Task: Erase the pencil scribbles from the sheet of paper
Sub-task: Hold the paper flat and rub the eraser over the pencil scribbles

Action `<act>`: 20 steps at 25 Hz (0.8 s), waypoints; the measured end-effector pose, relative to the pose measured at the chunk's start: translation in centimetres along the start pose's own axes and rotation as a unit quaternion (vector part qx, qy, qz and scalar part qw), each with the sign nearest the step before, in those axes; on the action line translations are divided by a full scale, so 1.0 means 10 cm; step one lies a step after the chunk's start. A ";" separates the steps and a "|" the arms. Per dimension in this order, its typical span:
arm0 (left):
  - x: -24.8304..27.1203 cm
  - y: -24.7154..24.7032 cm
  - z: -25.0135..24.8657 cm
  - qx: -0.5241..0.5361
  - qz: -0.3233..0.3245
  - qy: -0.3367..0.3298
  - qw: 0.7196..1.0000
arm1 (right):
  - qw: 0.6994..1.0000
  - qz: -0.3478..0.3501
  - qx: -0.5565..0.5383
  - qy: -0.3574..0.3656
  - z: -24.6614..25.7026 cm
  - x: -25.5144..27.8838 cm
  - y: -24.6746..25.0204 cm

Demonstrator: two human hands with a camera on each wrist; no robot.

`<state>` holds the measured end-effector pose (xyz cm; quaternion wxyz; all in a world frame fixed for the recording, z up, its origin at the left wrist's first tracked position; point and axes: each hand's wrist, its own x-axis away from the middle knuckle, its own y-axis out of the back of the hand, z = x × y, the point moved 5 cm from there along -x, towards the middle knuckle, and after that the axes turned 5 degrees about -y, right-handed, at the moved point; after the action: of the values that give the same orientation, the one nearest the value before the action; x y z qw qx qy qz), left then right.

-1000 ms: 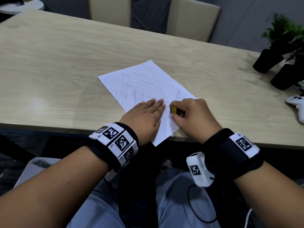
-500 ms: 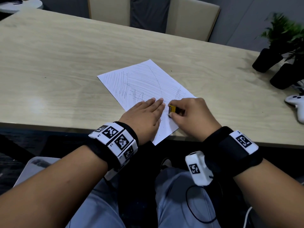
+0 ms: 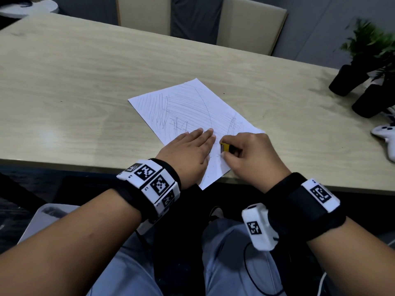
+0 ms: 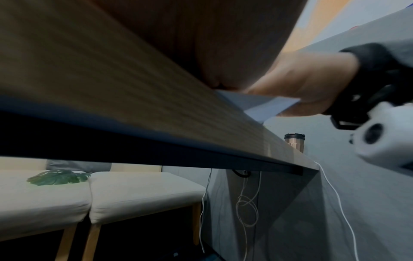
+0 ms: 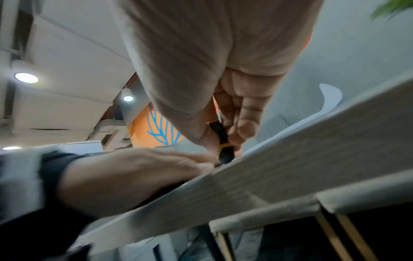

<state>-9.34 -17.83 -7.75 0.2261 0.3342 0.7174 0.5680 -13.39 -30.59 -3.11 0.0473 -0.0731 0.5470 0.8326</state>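
Right grip (image 3: 245,154): fingers curled round a yellow-and-black eraser (image 3: 224,147), its tip on the sheet of paper (image 3: 192,107). Left grip (image 3: 188,150): flat, fingers straight, pressing the sheet just beside the eraser. Sheet: pencil-scribbled, on the table (image 3: 85,82), near corner overhanging the table edge

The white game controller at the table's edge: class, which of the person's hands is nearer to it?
Right. The right hand lies between the left hand and the game controller, though touching neither.

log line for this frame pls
left hand flat on paper | right hand pinches eraser on sheet | scribbles remain
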 end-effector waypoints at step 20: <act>0.11 0.04 0.21 -0.010 0.035 0.013 0.999 | 1.000 -0.001 -0.009 -0.016 -0.04 -0.15 -0.02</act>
<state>-8.48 -15.59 -7.79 0.2001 0.3496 0.7025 0.5867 -11.82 -30.84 -3.21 0.0558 -0.0607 0.5383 0.8387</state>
